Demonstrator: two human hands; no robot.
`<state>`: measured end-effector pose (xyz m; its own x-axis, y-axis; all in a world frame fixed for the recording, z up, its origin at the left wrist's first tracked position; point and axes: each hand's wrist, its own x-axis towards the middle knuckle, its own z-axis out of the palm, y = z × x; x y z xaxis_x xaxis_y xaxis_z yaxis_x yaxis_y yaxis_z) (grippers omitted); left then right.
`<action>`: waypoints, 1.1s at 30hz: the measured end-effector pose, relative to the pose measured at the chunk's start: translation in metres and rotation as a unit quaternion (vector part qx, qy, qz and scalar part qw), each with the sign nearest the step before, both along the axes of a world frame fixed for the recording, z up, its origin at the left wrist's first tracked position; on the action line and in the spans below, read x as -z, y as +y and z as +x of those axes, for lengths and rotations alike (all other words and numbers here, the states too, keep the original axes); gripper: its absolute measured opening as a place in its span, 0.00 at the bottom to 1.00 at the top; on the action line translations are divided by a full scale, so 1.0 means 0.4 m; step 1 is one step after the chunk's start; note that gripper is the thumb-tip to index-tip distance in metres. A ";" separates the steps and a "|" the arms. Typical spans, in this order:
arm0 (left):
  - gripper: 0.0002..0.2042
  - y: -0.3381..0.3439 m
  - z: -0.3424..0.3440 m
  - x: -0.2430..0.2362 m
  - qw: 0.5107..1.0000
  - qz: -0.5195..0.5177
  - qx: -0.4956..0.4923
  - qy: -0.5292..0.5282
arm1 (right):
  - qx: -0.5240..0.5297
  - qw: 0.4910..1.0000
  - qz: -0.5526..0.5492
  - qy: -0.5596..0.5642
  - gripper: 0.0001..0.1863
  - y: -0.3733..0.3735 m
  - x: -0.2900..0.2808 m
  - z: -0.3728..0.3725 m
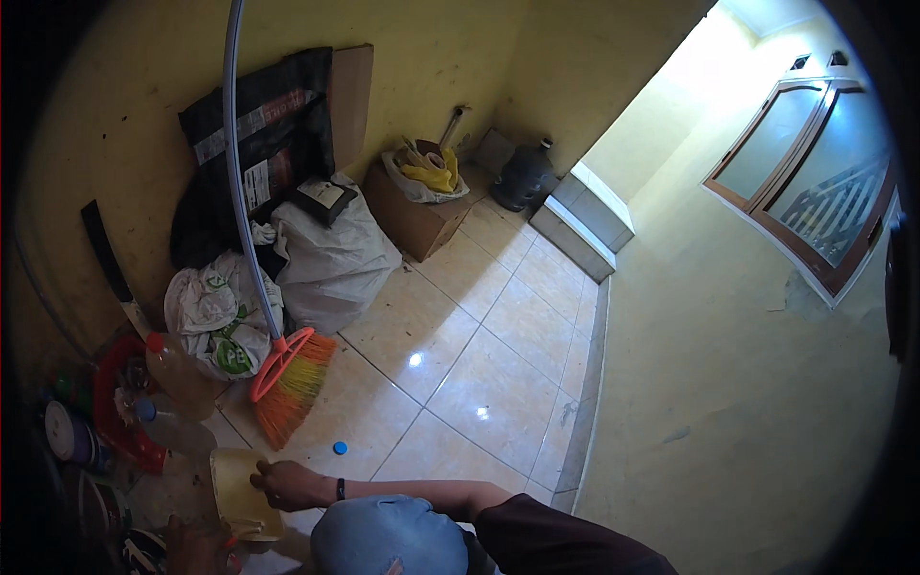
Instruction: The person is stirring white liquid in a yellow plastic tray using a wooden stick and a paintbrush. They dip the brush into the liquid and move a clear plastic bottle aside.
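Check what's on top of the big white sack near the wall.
A black package lies on top of the white sack. Sack contents, and the patch beneath the package, are covered.

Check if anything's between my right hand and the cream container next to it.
Nothing visible stands in the way: your right hand is at the right edge of the cream container, though whether they touch isn't clear. The broom and blue cap are farther ahead, outside that gap.
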<state>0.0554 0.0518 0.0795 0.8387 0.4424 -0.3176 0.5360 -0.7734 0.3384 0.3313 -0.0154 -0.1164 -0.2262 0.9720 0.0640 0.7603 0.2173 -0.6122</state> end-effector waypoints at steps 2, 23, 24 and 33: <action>0.14 0.004 -0.011 0.010 1.000 0.009 -0.009 0.020 | -0.068 0.996 -0.046 -0.025 0.16 -0.012 -0.007 -0.026; 0.11 0.018 -0.011 -0.025 1.000 0.003 0.005 0.011 | -0.100 0.992 -0.064 -0.037 0.19 0.007 -0.031 -0.010; 0.10 0.014 -0.006 -0.029 1.000 0.000 0.005 0.004 | -0.100 0.992 -0.064 -0.039 0.19 0.013 -0.035 0.005; 0.07 0.011 -0.003 -0.052 0.999 -0.012 -0.003 -0.029 | -0.087 0.994 -0.058 -0.035 0.20 -0.003 -0.033 -0.020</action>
<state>0.0540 0.0564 0.1002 0.8540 0.4394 -0.2787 0.5186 -0.7619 0.3881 0.3232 -0.0166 -0.1032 -0.3920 0.9175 -0.0676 0.7589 0.2810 -0.5874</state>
